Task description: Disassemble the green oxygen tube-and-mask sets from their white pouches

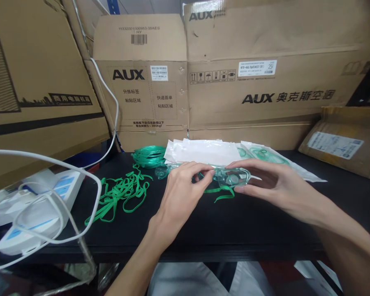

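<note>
A clear green-tinted oxygen mask [234, 177] is held just above the black table by both hands. My right hand [273, 179] grips its right end between thumb and fingers. My left hand [183, 185] is closed in a pinch at the mask's left edge; its fingertips cover what exactly lies between them. A thin green elastic strap [225, 196] hangs under the mask, partly hidden by the mask and my left hand. Left of my left hand lies a tangled heap of green straps [123, 193]. Another clear green piece [162, 172] shows behind my left wrist.
Coiled green tubing [149, 156] sits behind the straps, beside white pouches [203, 151]. A see-through pouch [265, 153] holds green parts. White power strips [43, 230] and a looping white cable [98, 193] occupy the left. Cardboard boxes [148, 98] wall the back.
</note>
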The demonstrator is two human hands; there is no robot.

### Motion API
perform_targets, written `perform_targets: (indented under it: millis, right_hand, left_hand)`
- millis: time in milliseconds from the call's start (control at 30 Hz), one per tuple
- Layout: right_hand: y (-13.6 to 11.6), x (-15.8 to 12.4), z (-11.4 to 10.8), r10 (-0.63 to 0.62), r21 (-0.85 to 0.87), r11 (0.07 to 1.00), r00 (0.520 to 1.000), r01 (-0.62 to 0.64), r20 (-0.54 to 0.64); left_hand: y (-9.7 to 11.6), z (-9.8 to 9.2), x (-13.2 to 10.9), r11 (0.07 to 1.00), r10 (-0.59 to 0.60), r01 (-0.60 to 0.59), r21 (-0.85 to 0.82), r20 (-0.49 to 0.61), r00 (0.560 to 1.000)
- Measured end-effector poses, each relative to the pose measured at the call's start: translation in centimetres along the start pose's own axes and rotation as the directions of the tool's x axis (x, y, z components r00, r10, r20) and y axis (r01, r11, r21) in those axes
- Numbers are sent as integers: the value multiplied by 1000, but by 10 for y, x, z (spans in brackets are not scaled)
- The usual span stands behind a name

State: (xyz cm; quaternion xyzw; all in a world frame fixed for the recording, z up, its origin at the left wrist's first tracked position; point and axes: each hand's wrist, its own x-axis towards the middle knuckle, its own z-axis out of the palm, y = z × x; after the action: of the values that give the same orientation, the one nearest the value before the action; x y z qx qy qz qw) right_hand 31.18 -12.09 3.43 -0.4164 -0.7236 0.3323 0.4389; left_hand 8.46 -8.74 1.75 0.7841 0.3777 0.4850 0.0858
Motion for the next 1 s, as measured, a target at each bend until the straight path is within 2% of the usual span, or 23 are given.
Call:
perform_targets:
  millis: [167, 333, 467, 733, 800, 1000]
  right_hand:
    - [2, 1, 4, -18, -24, 1000, 999, 19, 33]
    - [7, 3, 5, -63, -36, 997, 998, 63, -4]
    - [8, 3, 4, -44, -17, 999, 999, 44, -21]
    - [2, 0, 7, -80, 14, 997, 995, 79, 62]
    - [2, 0, 7, -96, 34, 995, 995, 95, 40]
    - [12, 9, 9, -165, -34, 986, 976, 162, -144]
  left_hand:
    - [0, 1, -1, 999, 17, -16, 35, -21, 1000]
    - [3, 3, -2, 997, 60, -59, 39, -17, 998]
    - [3, 3, -2, 997, 65, -64, 34, -25, 998]
    - [-2, 3, -2, 993, 95, -91, 71, -64, 993]
    - [-2, 3, -2, 990, 125, -120, 69, -86, 988]
    - [1, 6, -4, 984, 162, -153, 87, -111, 981]
